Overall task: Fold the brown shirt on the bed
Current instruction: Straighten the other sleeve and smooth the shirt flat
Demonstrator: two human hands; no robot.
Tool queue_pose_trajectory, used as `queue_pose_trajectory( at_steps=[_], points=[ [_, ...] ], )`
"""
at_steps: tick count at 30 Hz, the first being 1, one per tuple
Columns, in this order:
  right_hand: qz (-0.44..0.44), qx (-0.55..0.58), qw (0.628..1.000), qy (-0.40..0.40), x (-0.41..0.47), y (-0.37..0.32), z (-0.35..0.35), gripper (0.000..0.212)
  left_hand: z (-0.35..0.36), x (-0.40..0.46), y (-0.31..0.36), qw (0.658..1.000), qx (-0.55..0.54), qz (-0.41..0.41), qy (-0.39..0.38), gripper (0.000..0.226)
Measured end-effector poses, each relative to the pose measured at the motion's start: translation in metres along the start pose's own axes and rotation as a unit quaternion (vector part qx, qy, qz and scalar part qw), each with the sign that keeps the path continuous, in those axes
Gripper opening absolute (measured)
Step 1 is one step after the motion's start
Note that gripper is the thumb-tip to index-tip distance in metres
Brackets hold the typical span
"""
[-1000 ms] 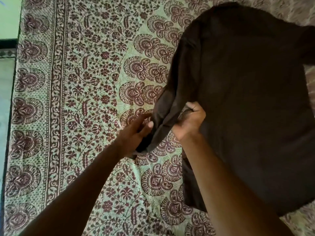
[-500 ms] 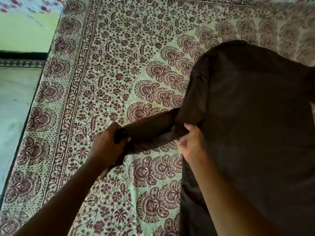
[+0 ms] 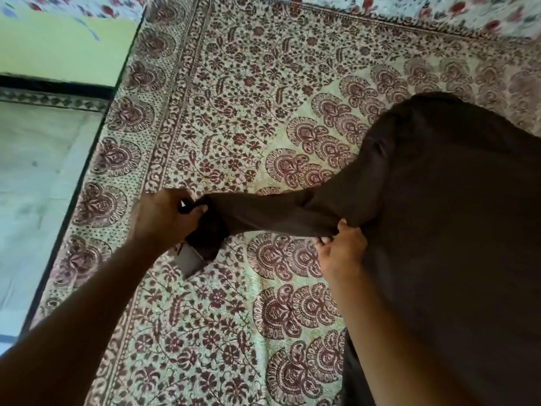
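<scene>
Left hand: I had my left hand [image 3: 164,221] closed on the cuff end of the sleeve [image 3: 263,212], fingers wrapped round it; a paler strip, perhaps a cuff lining or tag, hung below the fist
Right hand: my right hand [image 3: 339,250] pinched the sleeve from beneath, near where it joined the body; thumb on the near side, fingers curled over the cloth
Sleeve axis: it ran left to right between my hands, drawn out nearly level, lifted off the bedspread [image 3: 234,98]
Shirt: the shirt [image 3: 453,244] lay spread on the bed to my right, its body running away from me and out of frame; the right hand was much the nearer to it
Coming move: I judged the sleeve had to travel rightward, over the body; the left hand would carry it
Writing: none I could read; no brand or label legible
</scene>
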State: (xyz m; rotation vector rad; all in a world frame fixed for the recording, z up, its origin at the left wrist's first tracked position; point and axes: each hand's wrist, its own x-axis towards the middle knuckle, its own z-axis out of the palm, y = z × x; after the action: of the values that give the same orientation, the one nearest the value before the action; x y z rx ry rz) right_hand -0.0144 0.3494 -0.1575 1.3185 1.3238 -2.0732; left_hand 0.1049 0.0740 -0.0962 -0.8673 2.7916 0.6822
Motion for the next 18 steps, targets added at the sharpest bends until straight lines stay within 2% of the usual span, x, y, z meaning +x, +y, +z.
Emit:
queue_pose_trajectory(
  at_steps=[3,5,8,10,12,13,14,16,18],
  points=[
    [0.002,-0.020,1.000,0.006,-0.009,0.012,0.022,0.032,-0.010,0.014,-0.022,0.999,-0.036,-0.013,-0.035,0.009],
    [0.027,-0.024,0.999,-0.008,-0.023,0.020,0.041,0.021,-0.016,0.022,-0.035,0.996,-0.070,-0.015,-0.047,0.012],
    [0.047,-0.075,0.994,-0.070,-0.042,0.040,0.067,0.035,-0.024,0.029,-0.053,0.988,-0.152,-0.011,-0.033,0.019],
    [0.058,-0.090,0.990,-0.089,-0.052,0.054,0.085,0.025,-0.031,0.038,-0.067,0.980,-0.197,-0.011,-0.024,0.013],
    [0.065,-0.061,0.990,-0.110,-0.057,0.064,0.101,0.017,-0.040,0.050,-0.080,0.970,-0.242,-0.011,-0.022,0.026],
    [0.067,-0.037,0.990,-0.120,-0.058,0.067,0.109,0.021,-0.045,0.056,-0.085,0.967,-0.252,-0.008,-0.016,0.034],
    [0.068,-0.019,0.990,-0.124,-0.057,0.071,0.116,0.027,-0.048,0.063,-0.090,0.969,-0.248,-0.009,-0.005,0.035],
    [0.071,-0.023,0.991,-0.110,-0.051,0.080,0.129,0.026,-0.050,0.076,-0.098,0.978,-0.210,-0.020,0.007,0.022],
    [0.078,-0.066,0.992,-0.080,-0.049,0.090,0.140,0.022,-0.050,0.088,-0.108,0.994,-0.109,-0.019,-0.014,0.014]
  ],
)
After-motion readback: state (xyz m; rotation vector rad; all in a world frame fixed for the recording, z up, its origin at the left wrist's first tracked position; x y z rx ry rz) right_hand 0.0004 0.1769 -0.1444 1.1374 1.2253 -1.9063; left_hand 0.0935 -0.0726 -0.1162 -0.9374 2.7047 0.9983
